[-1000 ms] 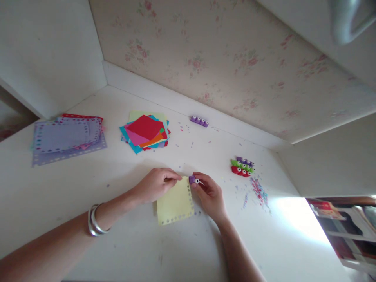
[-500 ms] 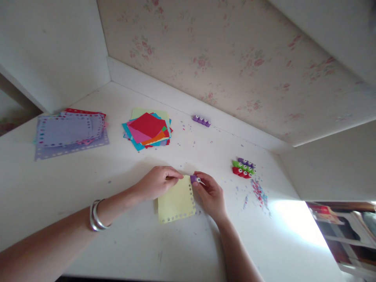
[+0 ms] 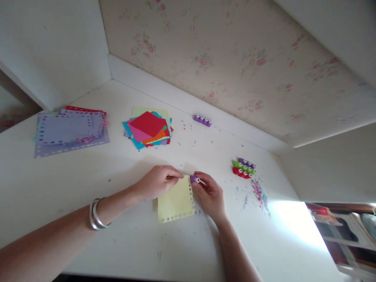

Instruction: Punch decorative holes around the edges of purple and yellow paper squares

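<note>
A pale yellow sheet of paper [image 3: 174, 201] lies on the white tabletop, with small punched holes along its right and near edges. My left hand [image 3: 160, 181] is closed on the sheet's far edge, thumb and fingers pinched together. In my right hand [image 3: 210, 194] is a small purple paper punch [image 3: 194, 179] with a white round button. The punch sits at the sheet's far right corner, and my fingers wrap round it. Whether the paper is inside its slot is hard to see.
Punched, mostly lilac sheets [image 3: 66, 129] are stacked at the left. A pile of coloured paper [image 3: 147, 127] lies farther back. Purple punches [image 3: 202, 120] stand in a row near the wall; purple, green and red ones [image 3: 244, 168] sit at the right beside scattered confetti [image 3: 259, 194].
Hardly anything differs. Both hands, the yellow sheet and the purple punch hold nearly the same place; the view has shifted very slightly.
</note>
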The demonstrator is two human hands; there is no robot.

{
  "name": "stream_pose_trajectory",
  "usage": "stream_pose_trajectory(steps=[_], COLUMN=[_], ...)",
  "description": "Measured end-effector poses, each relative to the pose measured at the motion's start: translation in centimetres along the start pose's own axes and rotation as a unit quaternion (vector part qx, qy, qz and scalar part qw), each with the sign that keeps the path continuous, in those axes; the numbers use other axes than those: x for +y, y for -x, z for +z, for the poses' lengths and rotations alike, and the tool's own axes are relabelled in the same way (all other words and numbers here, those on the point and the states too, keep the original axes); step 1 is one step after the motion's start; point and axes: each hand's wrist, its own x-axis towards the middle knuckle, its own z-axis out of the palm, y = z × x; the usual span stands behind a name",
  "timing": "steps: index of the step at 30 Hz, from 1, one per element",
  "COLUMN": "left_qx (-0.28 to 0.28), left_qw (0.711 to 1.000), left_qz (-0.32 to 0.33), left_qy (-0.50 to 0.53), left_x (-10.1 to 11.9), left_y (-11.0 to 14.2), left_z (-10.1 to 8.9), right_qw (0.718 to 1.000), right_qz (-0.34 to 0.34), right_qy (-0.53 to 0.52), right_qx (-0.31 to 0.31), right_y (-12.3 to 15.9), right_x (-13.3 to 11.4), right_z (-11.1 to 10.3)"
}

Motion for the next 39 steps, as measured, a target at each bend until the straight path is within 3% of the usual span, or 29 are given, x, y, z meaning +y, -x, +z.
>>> stream_pose_trajectory(steps=[18,22,27,34,39], left_qx=[0.005,0.008,0.016,0.037,0.063], left_qw=[1.0,1.0,0.999,0.991,0.97], left_qz=[0.017,0.021,0.028,0.09,0.138], left_qy=[-0.001,-0.002,-0.025,-0.093,-0.19], left_x=[-0.1,-0.2,-0.3,-0.7,-0.3], left_y=[0.0,0.1,0.0,0.2,1.0], left_z=[0.0,0.0,0.2,1.3,1.8], right_qw=[0.999,0.999,0.988,0.967,0.968], right_qz=[0.038,0.001,-0.068,-0.111,-0.124], right_qy=[0.025,0.035,0.139,0.225,0.211], right_qx=[0.025,0.003,-0.017,-0.046,-0.045], right_y=[-0.1,0.1,0.0,-0.1,-0.3], right_x=[-0.5,-0.5,-1.2,-1.4,-1.9], right_z=[0.2,0.2,0.2,0.2,-0.6])
